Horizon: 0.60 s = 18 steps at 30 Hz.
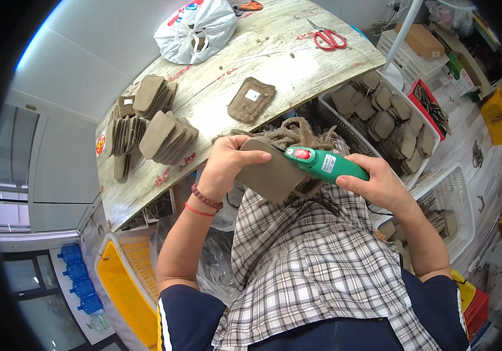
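My left hand (226, 164) grips a grey-brown pad (270, 177) with rounded corners, thumb on its flat face and fingers behind it. Wrapped round a green electric cutter (334, 166) with a red switch, my right hand (378, 180) holds its tip at the pad's upper right edge. The blade is mostly hidden there. Fuzzy brown strips (298, 132) lie heaped behind the pad, over my checked apron (315, 257). On the table ahead lies one fuzzy-edged pad (250, 105) with a small white label.
Stacks of pads (166, 137) stand at the table's left. Red-handled scissors (329, 40) and a white plastic bag (195, 32) are farther back. To the right, a white crate (429, 153) holds many pads, beside a red tray (419, 85). A yellow crate (123, 292) sits lower left.
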Available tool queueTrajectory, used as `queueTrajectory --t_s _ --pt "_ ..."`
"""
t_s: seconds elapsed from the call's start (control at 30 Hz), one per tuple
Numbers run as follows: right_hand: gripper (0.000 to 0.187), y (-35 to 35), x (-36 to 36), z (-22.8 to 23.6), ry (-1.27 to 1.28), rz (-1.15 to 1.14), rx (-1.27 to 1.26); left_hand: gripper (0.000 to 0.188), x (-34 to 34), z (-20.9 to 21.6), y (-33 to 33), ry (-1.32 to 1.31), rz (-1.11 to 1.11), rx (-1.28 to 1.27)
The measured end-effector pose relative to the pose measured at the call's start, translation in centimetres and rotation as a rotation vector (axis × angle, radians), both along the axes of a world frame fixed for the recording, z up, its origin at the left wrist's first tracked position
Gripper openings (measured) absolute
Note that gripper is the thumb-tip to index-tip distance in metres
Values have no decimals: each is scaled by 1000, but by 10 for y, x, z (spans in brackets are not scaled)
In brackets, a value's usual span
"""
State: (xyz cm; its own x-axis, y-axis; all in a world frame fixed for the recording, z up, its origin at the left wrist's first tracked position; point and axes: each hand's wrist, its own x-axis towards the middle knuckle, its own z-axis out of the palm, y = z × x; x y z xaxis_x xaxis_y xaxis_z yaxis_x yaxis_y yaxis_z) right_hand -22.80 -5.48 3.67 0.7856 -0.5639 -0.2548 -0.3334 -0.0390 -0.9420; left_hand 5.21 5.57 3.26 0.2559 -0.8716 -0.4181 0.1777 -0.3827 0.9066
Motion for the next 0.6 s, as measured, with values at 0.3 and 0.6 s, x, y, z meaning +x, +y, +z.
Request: queueTrajectory --t_s 0.3,0.6 --pt "39 0 28 2 -84 52 72 23 -7 12 0 -34 -165 67" --pt "35 -8 11 -12 -153 -197 47 23 194 12 76 -261 634 -379"
